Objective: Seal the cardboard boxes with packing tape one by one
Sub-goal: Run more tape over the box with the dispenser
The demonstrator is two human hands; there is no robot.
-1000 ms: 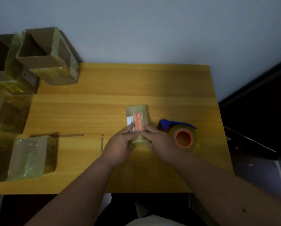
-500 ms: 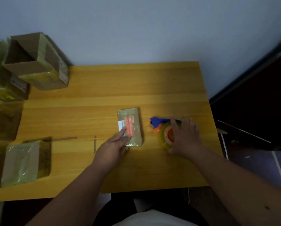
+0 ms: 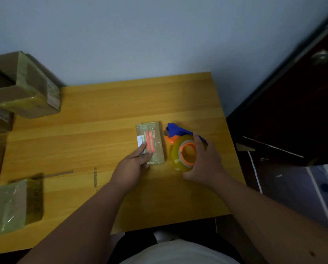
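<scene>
Table (image 3: 106, 119) | left hand (image 3: 132, 166) flat on box (image 3: 155, 130) | right hand (image 3: 205, 164) now grips tape dispenser (image 3: 180, 147) (lifted)

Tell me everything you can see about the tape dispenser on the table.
The tape dispenser sits near the table's right edge, just right of the small flat box. It has a blue plastic handle pointing away from the person, orange plastic parts, and a roll of clear yellowish tape on an orange core. It looks tipped, the core's opening facing up. The right hand grips the roll, fingers curled over its far side.

Labels on the small box (image 3: 151, 142) are too blurred to read.
</scene>
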